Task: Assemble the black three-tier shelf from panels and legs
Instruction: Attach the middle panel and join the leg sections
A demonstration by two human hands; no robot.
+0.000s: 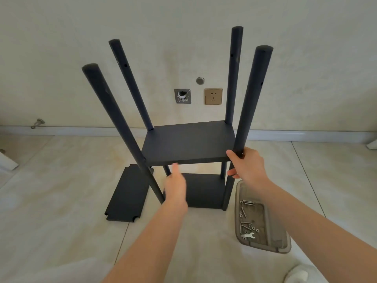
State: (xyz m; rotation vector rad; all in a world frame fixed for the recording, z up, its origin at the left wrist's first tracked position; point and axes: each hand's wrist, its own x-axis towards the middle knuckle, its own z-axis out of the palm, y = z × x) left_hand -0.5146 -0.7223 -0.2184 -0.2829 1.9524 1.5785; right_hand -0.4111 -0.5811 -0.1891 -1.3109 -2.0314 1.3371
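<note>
Half-built shelf stands on the floor tiles. The right hand is wrapped round its near-right leg, left hand at the front edge of the middle panel, fingers hidden, can't tell its grip — spare panel lies flat alongside.

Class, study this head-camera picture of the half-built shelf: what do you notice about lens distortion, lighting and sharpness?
Head view, distortion: the wide lens makes the upright legs fan outward. Head view, light: soft and even, no glare on the matte middle panel, though the wall darkens toward the upper corners. Head view, focus: screws sharp, white object at the lower right edge blurred.
</note>
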